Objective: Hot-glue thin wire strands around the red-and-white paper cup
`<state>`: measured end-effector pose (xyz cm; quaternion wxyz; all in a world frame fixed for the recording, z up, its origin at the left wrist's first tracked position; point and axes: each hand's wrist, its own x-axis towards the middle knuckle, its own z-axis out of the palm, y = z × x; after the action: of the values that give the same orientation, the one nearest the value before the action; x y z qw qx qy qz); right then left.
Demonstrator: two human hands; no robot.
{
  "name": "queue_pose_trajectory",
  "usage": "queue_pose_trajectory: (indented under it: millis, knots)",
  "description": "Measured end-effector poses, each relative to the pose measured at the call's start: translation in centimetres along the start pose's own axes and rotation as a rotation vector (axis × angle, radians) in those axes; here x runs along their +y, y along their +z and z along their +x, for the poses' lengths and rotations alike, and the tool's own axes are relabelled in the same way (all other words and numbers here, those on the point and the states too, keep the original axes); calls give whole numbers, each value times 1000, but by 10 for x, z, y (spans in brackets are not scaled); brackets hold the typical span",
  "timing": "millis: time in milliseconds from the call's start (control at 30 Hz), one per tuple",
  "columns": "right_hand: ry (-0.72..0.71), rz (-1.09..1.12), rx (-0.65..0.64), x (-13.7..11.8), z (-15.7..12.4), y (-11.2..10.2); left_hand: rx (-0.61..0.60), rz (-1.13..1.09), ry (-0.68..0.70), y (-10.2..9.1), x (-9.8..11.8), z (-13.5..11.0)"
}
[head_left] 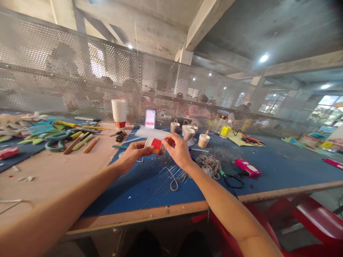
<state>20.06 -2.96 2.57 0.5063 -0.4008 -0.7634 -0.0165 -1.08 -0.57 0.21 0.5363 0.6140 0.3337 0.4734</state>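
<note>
A small red and white paper cup lies on its side in the air above the blue table mat, held between both hands. My left hand grips its white rim end with closed fingers. My right hand pinches the cup's bottom end from above. Below the hands lie grey cord and thin strands on the mat.
A stack of white cups stands at the back. Several small cup baskets with handles stand behind the hands. Scissors and coloured sticks lie left, a pink tool right. A perforated metal screen backs the table; people sit beyond it.
</note>
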Motion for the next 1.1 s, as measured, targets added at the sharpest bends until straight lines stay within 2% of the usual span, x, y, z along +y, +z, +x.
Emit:
queue_pose_trajectory:
  millis: [433, 1100]
  knots:
    - [52, 99, 10, 5, 3, 0, -12, -24, -20, 1, 1, 0]
    - [178, 137, -19, 6, 5, -1, -39, -29, -23, 2, 6, -3]
